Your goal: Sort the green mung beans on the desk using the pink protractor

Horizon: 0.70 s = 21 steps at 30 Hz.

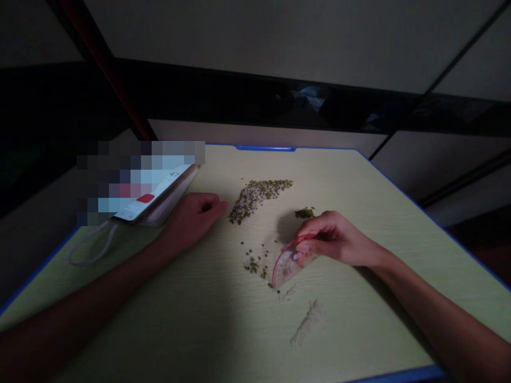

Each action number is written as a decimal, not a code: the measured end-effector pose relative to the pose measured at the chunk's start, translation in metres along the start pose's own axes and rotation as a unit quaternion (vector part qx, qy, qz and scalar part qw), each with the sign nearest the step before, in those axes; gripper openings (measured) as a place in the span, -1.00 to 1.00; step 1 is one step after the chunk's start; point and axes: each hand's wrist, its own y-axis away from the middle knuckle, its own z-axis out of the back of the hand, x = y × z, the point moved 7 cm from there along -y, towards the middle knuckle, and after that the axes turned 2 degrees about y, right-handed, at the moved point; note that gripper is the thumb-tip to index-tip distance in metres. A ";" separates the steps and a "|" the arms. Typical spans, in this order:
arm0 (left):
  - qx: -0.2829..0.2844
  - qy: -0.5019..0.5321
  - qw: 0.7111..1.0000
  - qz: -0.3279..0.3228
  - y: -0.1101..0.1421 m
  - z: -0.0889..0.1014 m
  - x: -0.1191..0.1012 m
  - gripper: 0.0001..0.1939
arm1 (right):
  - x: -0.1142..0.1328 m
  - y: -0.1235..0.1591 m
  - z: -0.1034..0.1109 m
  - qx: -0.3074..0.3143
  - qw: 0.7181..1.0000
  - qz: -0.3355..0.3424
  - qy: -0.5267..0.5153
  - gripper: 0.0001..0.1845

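Between the thumb and fingers of my right hand [333, 239] is a clear, pink-edged protractor [285, 266], tilted with its lower tip at the table. A few green beans lie by that tip, and a small scattered group of green beans [253, 264] is just left of it. Beyond my right hand sits a small heap of green beans [305, 213]. A larger spread of green beans mixed with pale grains [257, 198] lies farther back. My left hand [199, 213] rests on the table left of that spread, fingers curled in, with nothing seen in it.
A phone [159, 189], partly blurred out, leans at the left with a cord loop [93, 250] below it. Pale powdery streaks [307, 322] lie near the front. The pale table [191, 330] has a blue edge, and cabinet panels [255, 37] stand behind it.
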 end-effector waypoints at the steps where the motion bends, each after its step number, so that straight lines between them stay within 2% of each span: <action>1: 0.002 0.002 1.000 0.001 0.000 0.000 0.000 -0.65 | 0.000 0.000 0.000 0.001 1.000 0.000 -0.004 -0.82; 13: -0.001 0.006 1.000 -0.006 -0.001 0.000 0.001 -0.65 | 0.000 0.002 0.000 0.008 1.000 -0.020 -0.019 -0.87; 21: 0.000 -0.001 1.000 -0.007 -0.001 -0.001 0.003 -0.65 | -0.002 0.002 0.004 -0.022 0.999 -0.020 -0.020 -0.85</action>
